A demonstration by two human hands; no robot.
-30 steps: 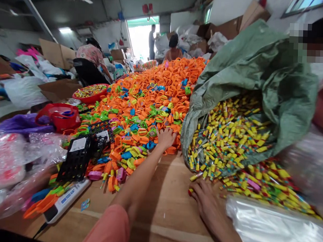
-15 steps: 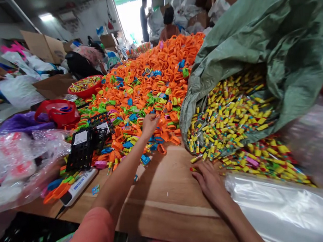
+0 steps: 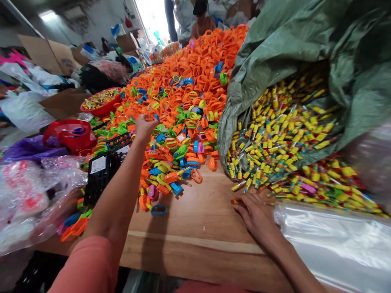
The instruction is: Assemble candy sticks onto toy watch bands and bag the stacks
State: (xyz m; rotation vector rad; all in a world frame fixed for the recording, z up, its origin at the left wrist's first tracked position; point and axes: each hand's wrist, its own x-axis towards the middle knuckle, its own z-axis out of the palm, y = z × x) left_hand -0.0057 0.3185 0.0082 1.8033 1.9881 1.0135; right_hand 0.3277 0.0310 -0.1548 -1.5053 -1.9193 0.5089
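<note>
My left hand (image 3: 145,126) reaches over the left part of a big heap of toy watches (image 3: 198,78), mostly orange with some green, blue, yellow and pink. Its fingers are blurred and turned away, so their grip is hidden. On the wooden table (image 3: 192,232), my right hand (image 3: 255,215) rests with bent fingers around a small yellow tube (image 3: 234,202), whose red end pokes out at the fingertips. Just beyond it, many similar yellow tubes (image 3: 272,140) spill from a green woven sack (image 3: 242,88). A blue toy watch (image 3: 159,209) lies at the heap's near edge.
At the right lies a stack of clear plastic bags (image 3: 336,249). Black plastic trays (image 3: 96,177), a red basket (image 3: 69,135) and plastic-wrapped goods (image 3: 23,200) stand left. Behind them are a red bowl of tubes (image 3: 108,111) and people at work (image 3: 105,73).
My left hand has moved left and slightly away over the heap. Several toy watches have come nearer on the table, the blue one among them. My right hand stays in nearly the same place.
</note>
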